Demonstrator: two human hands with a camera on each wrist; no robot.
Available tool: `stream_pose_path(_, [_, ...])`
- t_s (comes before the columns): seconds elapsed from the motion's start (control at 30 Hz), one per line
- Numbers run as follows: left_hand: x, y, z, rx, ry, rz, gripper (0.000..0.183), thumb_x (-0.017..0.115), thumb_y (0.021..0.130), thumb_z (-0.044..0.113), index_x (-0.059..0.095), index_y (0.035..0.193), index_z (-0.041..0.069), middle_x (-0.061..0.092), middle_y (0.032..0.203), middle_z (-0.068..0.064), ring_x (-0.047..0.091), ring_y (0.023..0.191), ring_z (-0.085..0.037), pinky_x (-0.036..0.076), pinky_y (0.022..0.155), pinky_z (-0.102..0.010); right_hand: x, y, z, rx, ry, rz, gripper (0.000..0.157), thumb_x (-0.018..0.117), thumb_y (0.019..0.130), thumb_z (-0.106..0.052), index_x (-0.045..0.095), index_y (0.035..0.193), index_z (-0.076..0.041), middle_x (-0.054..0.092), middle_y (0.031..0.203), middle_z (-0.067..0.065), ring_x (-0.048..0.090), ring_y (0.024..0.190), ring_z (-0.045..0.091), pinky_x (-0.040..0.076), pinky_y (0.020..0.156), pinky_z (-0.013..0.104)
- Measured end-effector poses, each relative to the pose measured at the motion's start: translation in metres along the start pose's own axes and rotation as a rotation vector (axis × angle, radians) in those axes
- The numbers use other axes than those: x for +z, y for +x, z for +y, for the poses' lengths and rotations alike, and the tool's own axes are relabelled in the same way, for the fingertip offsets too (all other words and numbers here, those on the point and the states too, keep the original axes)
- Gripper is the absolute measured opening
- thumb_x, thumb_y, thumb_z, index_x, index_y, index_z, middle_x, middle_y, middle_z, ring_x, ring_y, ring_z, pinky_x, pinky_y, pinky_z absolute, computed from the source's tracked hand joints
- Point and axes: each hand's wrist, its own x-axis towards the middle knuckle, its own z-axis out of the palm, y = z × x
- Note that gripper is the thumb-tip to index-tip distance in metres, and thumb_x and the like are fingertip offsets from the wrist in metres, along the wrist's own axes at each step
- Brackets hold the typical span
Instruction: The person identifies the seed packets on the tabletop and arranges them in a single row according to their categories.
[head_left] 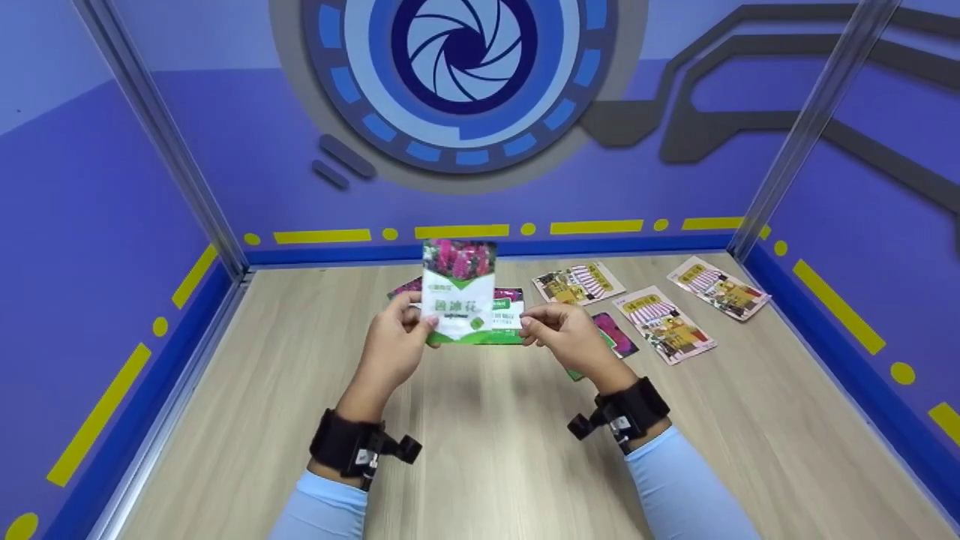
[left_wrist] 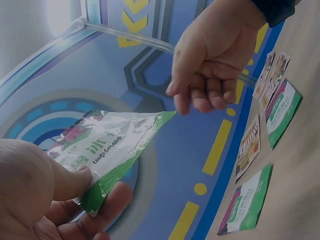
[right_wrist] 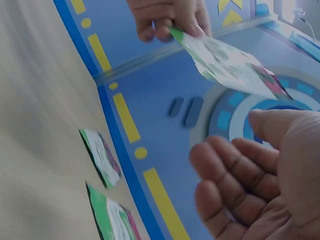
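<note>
My left hand pinches a white and green seed packet by its lower left edge, thumb in front. Pink flowers fill the packet's top, and it stands upright, raised over the table. In the left wrist view the packet looks creased and shiny. My right hand is close to the packet's right side, fingers loosely curled and holding nothing. The right wrist view shows its palm with a gap to the packet. Behind the held packet lies another green and white packet, partly covered.
Under my right forearm lies a green and magenta packet. Three packets with a striped awning picture lie at the right: one at the back, one nearer, one near the wall. A magenta packet corner peeks out left.
</note>
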Motion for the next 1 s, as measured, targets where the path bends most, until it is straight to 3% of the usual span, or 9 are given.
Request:
stream_pose_path(0.13, [-0.015, 0.008, -0.008, -0.047, 0.038, 0.061, 0.038, 0.068, 0.113, 0.005, 0.064, 0.151, 0.001, 0.082, 0.114, -0.019, 0.076, 0.089, -0.022, 0.062, 0.073, -0.024, -0.015, 0.002, 0.013, 0.092, -0.144, 0.075, 0.025, 0.076, 0.11, -0.016, 0.081, 0.129, -0.001, 0.085, 0.11, 0.015, 0.082, 0.102, 0.027, 0.063, 0.086, 0.025])
stream_pose_path(0.27, [-0.029, 0.014, -0.015, -0.084, 0.132, 0.111, 0.042, 0.067, 0.114, 0.008, 0.061, 0.155, 0.001, 0.081, 0.125, -0.02, 0.077, 0.097, -0.024, 0.062, 0.075, -0.024, -0.03, 0.0, 0.025, 0.161, -0.286, 0.116, 0.039, 0.077, 0.109, -0.019, 0.073, 0.145, -0.005, 0.083, 0.124, 0.015, 0.077, 0.119, 0.034, 0.064, 0.101, 0.044])
stream_pose_path(0.4, [-0.043, 0.02, -0.026, -0.121, 0.219, 0.15, 0.044, 0.065, 0.115, 0.01, 0.06, 0.158, 0.002, 0.078, 0.128, -0.022, 0.076, 0.101, -0.029, 0.063, 0.078, -0.029, -0.041, -0.001, 0.032, 0.218, -0.401, 0.109, 0.049, 0.077, 0.109, -0.025, 0.067, 0.154, -0.009, 0.076, 0.144, 0.021, 0.07, 0.137, 0.044, 0.059, 0.114, 0.06])
stream_pose_path(0.57, [-0.056, 0.026, -0.046, -0.17, 0.35, 0.166, 0.046, 0.064, 0.115, 0.013, 0.059, 0.159, 0.002, 0.076, 0.134, -0.024, 0.073, 0.111, -0.033, 0.06, 0.089, -0.043, -0.046, -0.004, 0.041, 0.296, -0.538, 0.049, 0.06, 0.083, 0.105, -0.027, 0.065, 0.158, -0.008, 0.065, 0.161, 0.023, 0.061, 0.151, 0.045, 0.052, 0.124, 0.063])
stream_pose_path(0.63, [-0.061, 0.027, -0.054, -0.192, 0.388, 0.158, 0.047, 0.063, 0.115, 0.013, 0.057, 0.161, 0.0, 0.074, 0.138, -0.026, 0.071, 0.116, -0.036, 0.059, 0.096, -0.049, -0.047, -0.006, 0.045, 0.316, -0.565, 0.015, 0.065, 0.087, 0.102, -0.026, 0.064, 0.159, -0.005, 0.064, 0.163, 0.023, 0.062, 0.151, 0.044, 0.051, 0.125, 0.063])
stream_pose_path(0.8, [-0.072, 0.027, -0.077, -0.237, 0.468, 0.131, 0.049, 0.06, 0.115, 0.011, 0.055, 0.161, -0.004, 0.07, 0.148, -0.031, 0.07, 0.131, -0.045, 0.057, 0.111, -0.061, -0.049, -0.007, 0.058, 0.318, -0.639, -0.029, 0.07, 0.097, 0.09, -0.023, 0.07, 0.149, 0.002, 0.074, 0.145, 0.026, 0.073, 0.121, 0.038, 0.06, 0.11, 0.058])
stream_pose_path(0.87, [-0.077, 0.027, -0.085, -0.255, 0.51, 0.12, 0.048, 0.058, 0.115, 0.011, 0.056, 0.16, -0.005, 0.069, 0.148, -0.032, 0.07, 0.132, -0.048, 0.056, 0.113, -0.063, -0.05, -0.007, 0.062, 0.3, -0.684, -0.028, 0.067, 0.1, 0.086, -0.025, 0.074, 0.14, 0.005, 0.077, 0.135, 0.027, 0.072, 0.111, 0.036, 0.061, 0.102, 0.058])
stream_pose_path(1.0, [-0.085, 0.026, -0.094, -0.309, 0.593, 0.101, 0.042, 0.054, 0.114, 0.01, 0.061, 0.151, -0.008, 0.072, 0.139, -0.033, 0.071, 0.125, -0.048, 0.057, 0.107, -0.062, -0.054, -0.009, 0.071, 0.244, -0.746, -0.022, 0.062, 0.105, 0.08, -0.034, 0.08, 0.121, 0.005, 0.076, 0.123, 0.026, 0.071, 0.105, 0.039, 0.061, 0.097, 0.058])
